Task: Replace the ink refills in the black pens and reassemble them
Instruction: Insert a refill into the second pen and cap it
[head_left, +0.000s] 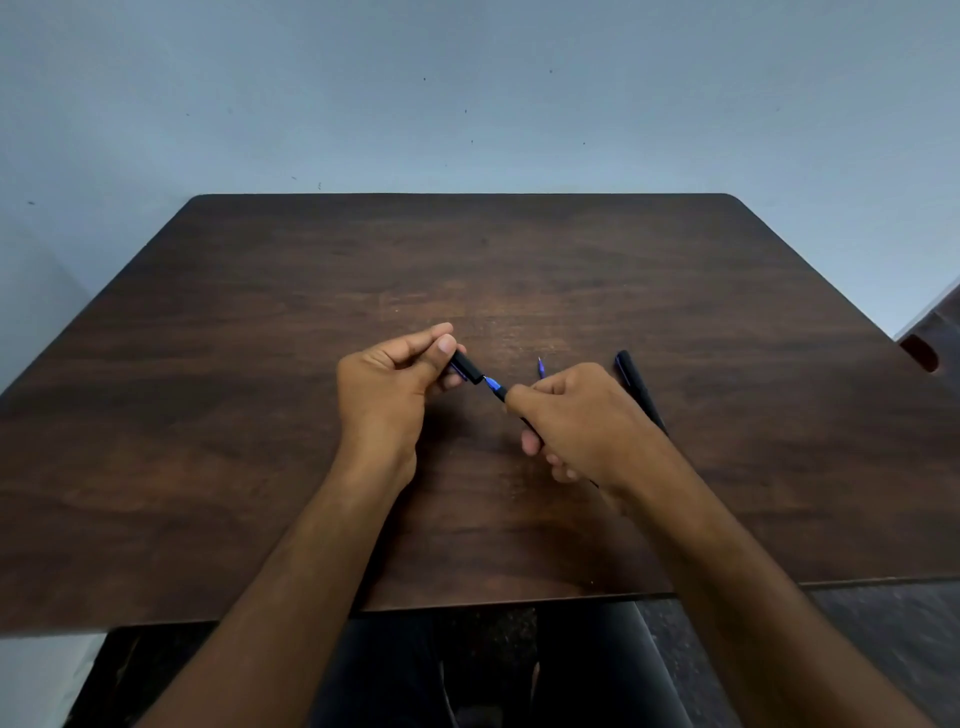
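**Pen cap and barrel held tip to mouth above the table**

A short black cap (466, 367) is pinched between the thumb and curled fingers of the left hand (395, 384). Its long axis runs from upper left to lower right, and its open end is turned toward the right hand (576, 421). The black pen barrel (511, 402) is gripped inside the closed fingers of the right hand, so most of its length is hidden. Its axis lies on the same diagonal, with the blue tip section (492, 385) pointed up and to the left, at the mouth of the cap. Tip and cap are seen just touching or nearly so; which cannot be told. Both parts are held over the middle of the dark wooden table (260, 415). A second black pen (640, 389) is laid on the table just beyond the right hand, its axis running away from the viewer and slightly left. A thin refill (541, 367) is seen between the hands and that pen, its tip pointed away.
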